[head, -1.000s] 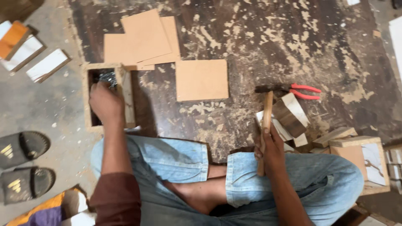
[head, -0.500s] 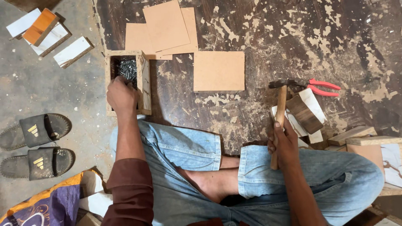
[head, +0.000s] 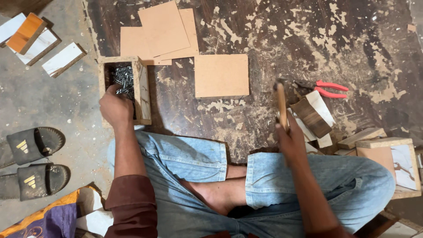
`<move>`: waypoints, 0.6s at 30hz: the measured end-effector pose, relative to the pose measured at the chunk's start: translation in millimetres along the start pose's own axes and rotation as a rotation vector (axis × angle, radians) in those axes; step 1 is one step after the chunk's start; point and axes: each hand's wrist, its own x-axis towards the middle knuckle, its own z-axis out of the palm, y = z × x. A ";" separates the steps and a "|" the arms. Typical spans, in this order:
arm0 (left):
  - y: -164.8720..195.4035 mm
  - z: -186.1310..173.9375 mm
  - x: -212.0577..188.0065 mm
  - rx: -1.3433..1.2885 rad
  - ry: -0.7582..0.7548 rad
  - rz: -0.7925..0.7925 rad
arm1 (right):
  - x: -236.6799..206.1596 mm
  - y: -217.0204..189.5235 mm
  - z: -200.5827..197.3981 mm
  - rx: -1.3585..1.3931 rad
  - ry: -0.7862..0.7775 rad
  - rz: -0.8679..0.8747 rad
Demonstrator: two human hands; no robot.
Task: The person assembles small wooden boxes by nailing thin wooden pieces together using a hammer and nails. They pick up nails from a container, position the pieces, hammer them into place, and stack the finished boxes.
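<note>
Person sits cross-legged on floor, jeans knees nearest cam. R hand [head: 291,140] is wrapped tight round the wooden handle of a hammer [head: 282,103], shaft pointing away from body, head hovering just above the dark worn work board [head: 273,39], prob parked there so it's ready w/o being put down. L hand [head: 115,107] reaches into a small open-top chipboard box [head: 142,90] at board's left edge; fingers curled down among the loose nails [head: 124,77] inside, can't tell if any are actually pinched. Box sits close to the L knee, so easy reach. Just past the hammer head lies a square brown hardboard panel [head: 221,75], flat, apart from both hands. Farther off, a fanned stack of similar panels [head: 163,33] touching the box's far corner. R of hammer: red-handled pliers [head: 328,89] and wood offcuts [head: 313,115]. Far L on concrete: two dark slides [head: 33,161] and white-faced board scraps [head: 64,58].
</note>
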 end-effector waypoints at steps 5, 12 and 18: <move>4.8 17.3 -6.5 -0.267 0.139 0.213 | 88.0 31.5 19.7 -0.901 0.274 -0.428; 84.0 105.2 -65.1 -0.433 -0.514 0.414 | 125.4 25.2 89.2 -0.219 -0.062 -0.278; 110.3 113.3 -71.3 -0.609 -0.595 0.292 | 133.7 5.4 97.9 0.471 -0.039 0.035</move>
